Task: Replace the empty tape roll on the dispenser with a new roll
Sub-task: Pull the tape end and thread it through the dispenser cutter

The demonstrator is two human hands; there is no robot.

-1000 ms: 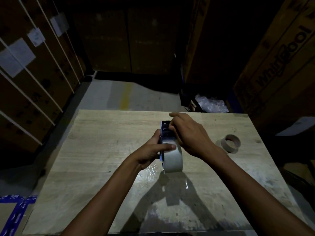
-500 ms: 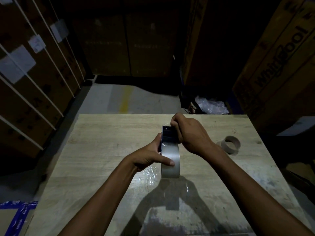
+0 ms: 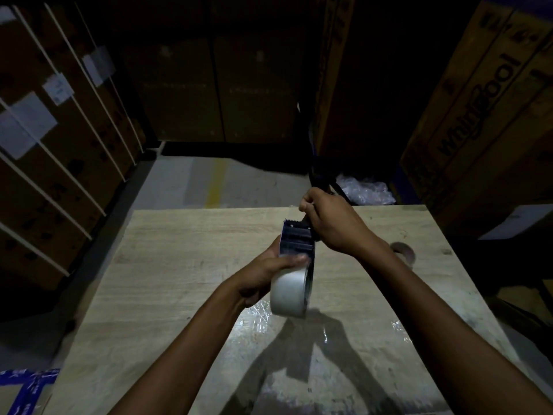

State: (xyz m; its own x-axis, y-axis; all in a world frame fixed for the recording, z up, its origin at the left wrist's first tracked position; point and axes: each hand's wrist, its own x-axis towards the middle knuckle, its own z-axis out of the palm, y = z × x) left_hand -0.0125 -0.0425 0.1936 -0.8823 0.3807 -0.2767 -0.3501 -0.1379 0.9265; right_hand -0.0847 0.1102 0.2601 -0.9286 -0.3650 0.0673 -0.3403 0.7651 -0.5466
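Single head-worn wide-angle view, looking forward and down over the desk (image 3: 167, 265) from above and close behind both forearms. Near edge of desk cropped at bottom; floor (image 3: 185, 181) and stacked cartons (image 3: 478, 115) beyond, edges bowed by the lens.

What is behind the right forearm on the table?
The empty tape core lies on the wooden table, showing just past the right forearm. Only its far rim and part of its hole are visible; the arm covers its near side.

Matt wooden table (image 3: 179, 265), glossy tape roll (image 3: 288, 290)
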